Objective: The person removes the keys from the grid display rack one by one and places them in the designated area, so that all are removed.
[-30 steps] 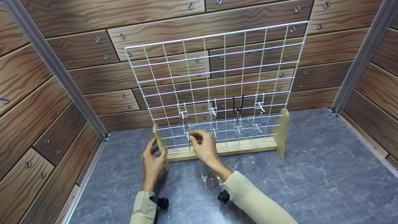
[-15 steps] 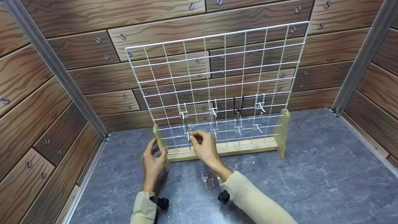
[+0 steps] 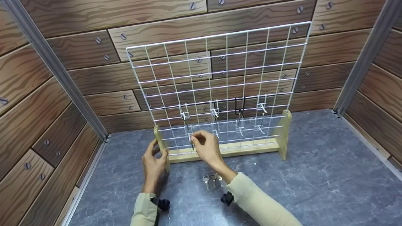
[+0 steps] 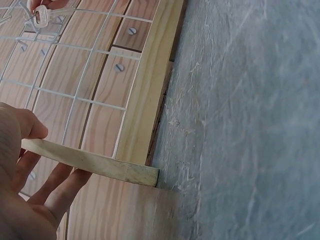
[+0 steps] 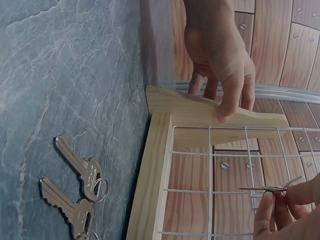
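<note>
Three loose keys (image 3: pixel 214 181) are lying on the grey tabletop (image 3: pixel 298 179), just in front of the wire rack (image 3: pixel 226 35), so nearest me. My right grip (image 3: pixel 208 149) has another key (image 4: pixel 45 17) pinched, blade down, right at a lower hook (image 3: pixel 189 136) near the rack's left end; can't tell if its ring is over the hook yet. My left grip (image 3: pixel 154 161) is wrapped round the rack's wooden end post (image 4: pixel 100 163), same end. Higher up the rack: four hooks (image 3: pixel 214 112), one black. Behind the rack, a wood-plank wall (image 3: pixel 176 20).
</note>
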`<state>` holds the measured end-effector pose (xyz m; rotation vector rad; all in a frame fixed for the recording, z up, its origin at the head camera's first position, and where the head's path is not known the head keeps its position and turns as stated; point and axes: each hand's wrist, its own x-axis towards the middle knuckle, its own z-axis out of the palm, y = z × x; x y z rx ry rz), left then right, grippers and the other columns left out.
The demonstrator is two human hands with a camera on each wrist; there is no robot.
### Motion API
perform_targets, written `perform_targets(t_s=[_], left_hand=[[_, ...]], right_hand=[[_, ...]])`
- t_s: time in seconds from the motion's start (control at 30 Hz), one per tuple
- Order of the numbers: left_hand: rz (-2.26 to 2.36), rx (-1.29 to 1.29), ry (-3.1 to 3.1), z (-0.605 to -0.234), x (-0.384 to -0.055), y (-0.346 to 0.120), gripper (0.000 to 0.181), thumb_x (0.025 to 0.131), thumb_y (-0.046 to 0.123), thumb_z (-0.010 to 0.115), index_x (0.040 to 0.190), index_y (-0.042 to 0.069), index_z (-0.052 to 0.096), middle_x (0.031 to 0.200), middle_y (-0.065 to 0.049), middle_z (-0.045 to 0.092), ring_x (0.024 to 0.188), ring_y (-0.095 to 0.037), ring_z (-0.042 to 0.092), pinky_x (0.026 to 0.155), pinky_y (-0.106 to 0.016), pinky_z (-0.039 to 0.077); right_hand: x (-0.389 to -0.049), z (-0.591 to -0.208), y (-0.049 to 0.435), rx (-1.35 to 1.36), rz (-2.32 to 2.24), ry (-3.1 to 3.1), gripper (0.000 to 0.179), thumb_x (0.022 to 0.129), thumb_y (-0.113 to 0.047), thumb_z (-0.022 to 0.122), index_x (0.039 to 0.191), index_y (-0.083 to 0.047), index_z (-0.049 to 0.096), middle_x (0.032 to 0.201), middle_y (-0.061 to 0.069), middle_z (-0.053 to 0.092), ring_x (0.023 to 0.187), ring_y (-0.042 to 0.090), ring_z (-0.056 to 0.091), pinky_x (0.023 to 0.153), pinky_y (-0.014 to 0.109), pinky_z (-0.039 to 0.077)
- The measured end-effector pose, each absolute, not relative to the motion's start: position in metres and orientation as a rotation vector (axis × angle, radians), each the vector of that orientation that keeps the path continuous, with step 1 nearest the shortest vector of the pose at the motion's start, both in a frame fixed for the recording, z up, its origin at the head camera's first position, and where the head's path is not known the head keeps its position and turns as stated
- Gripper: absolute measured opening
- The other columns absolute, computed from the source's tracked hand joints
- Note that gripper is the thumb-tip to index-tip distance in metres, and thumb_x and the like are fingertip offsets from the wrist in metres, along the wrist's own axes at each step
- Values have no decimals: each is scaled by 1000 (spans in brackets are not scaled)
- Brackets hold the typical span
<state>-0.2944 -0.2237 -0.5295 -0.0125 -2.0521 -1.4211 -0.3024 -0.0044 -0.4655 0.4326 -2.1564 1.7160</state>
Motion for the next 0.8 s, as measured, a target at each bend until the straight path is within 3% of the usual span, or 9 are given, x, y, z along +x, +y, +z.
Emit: perform_targets(t_s=[0.43,0.8], left_hand=[[-1430,-37,-2042,-531,-295,-224,56,88,-5,76,142,4,66,130,-21,74,103,-37,78,77,-32,63],[-1412,1,-2071,-528,-294,-223,53,89,0,76,141,8,68,125,-17,77,102,-32,78,72,-38,63]], right_hand=[[-292,-461,0,459,1708,-2167,6,97,-2,72,98,0,78,95,13,79,85,22,74,79,27,60],[-285,-456,5,474,1783,-2175,7,96,-3,73,99,1,78,93,14,79,81,18,72,77,24,60]])
